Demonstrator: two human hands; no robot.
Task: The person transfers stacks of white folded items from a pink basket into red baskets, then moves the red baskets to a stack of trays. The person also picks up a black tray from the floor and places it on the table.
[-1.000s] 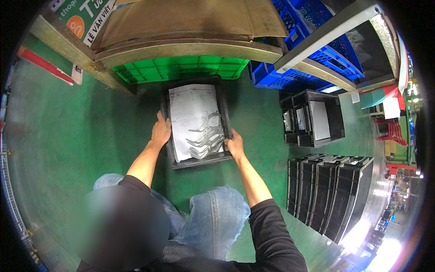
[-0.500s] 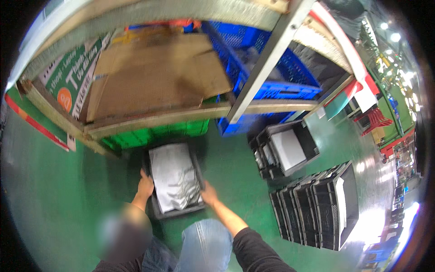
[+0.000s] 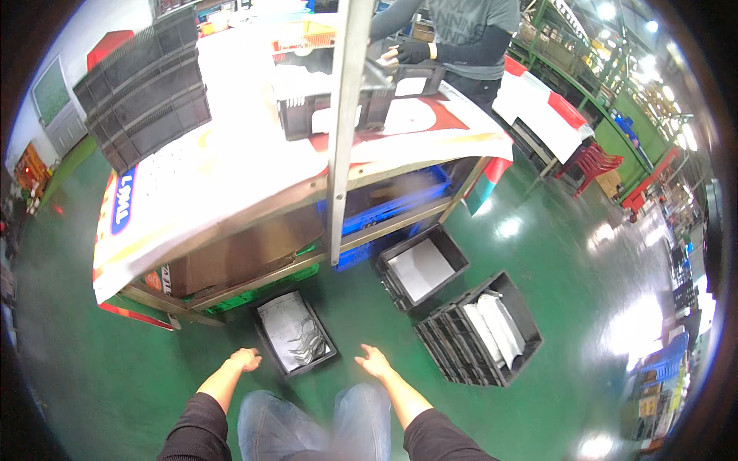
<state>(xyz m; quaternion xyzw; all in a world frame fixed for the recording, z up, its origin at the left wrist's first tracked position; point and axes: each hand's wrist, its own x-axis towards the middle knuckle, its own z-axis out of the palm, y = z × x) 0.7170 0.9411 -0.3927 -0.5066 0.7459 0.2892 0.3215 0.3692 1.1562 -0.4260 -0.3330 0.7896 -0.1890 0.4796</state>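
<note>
On the green floor in front of me lies a shallow black crate [image 3: 314, 366]. Inside it are a pale sheet [image 3: 278, 321] and several thin silvery pieces [image 3: 309, 346] whose kind I cannot make out. My left hand [image 3: 246, 359] is just off the crate's near left side, its fingers loosely extended and nothing visible in them. Off the right side, my right hand [image 3: 374, 361] is apart from the crate, fingers spread and holding nothing.
To the right are a black crate with a white sheet [image 3: 421, 269] and a stack of black crates [image 3: 477, 338]. Ahead stands a covered table [image 3: 231, 184] with a metal post [image 3: 342, 154], crates on top, and blue crates [image 3: 400, 203] below. A gloved co-worker [image 3: 473, 46] stands behind it.
Both hands have let go of the crate's sides and drawn apart from it. The crate stays on the floor. My view has risen, bringing the tabletop and co-worker into sight.
</note>
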